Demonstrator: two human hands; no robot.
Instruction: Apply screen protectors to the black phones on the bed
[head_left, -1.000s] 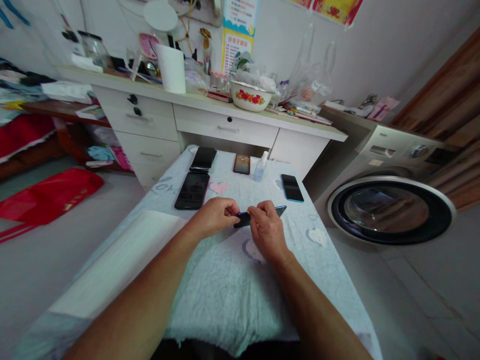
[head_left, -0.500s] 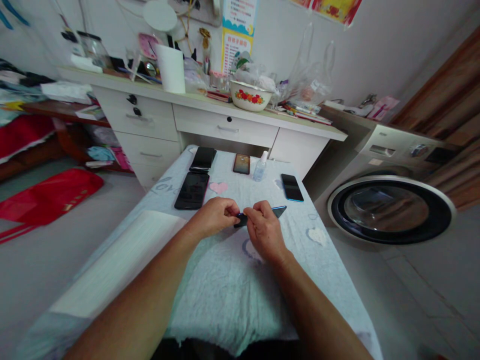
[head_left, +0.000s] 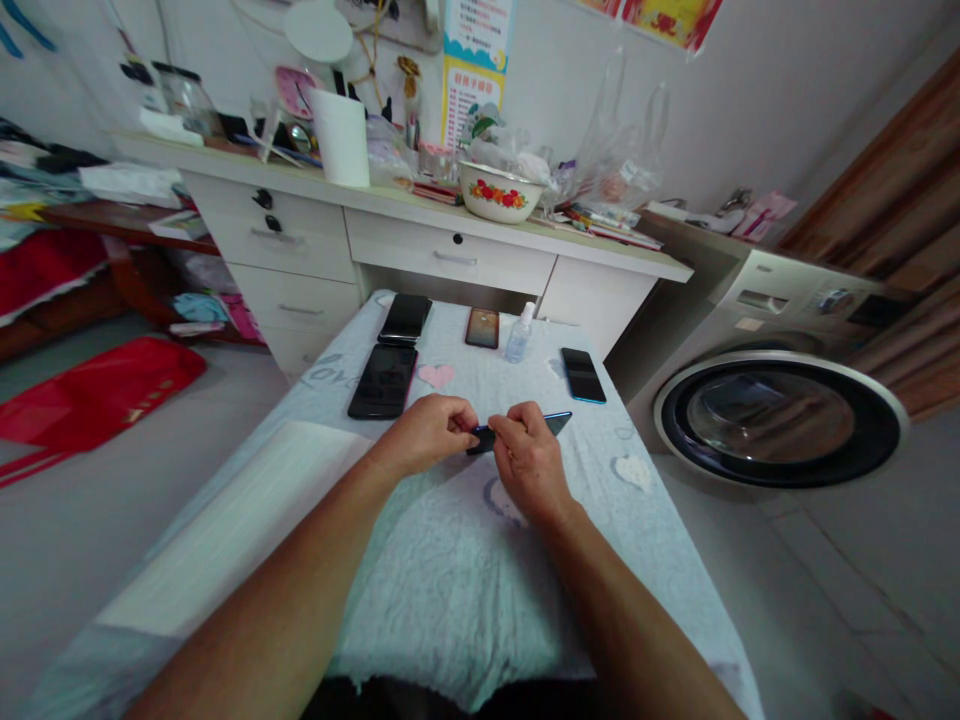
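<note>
A dark smartphone with a blue edge is held tilted just above the cloth-covered table. My left hand pinches its left end between thumb and fingers. My right hand grips it near the middle, and its fingers hide part of the phone. Beyond my left hand lies a larger black phone, screen up, with a stack of black devices behind it. A small brown-faced phone and a clear spray bottle stand farther back. Another blue-edged phone rests to the right.
A white sheet lies along the table's left side. Behind stands a white desk bearing a paper roll, a flowered bowl and plastic bags. A washing machine is at right, a red bag on the floor at left.
Almost nothing differs; both hands keep the phone in the same place, and the view has shifted very slightly.
</note>
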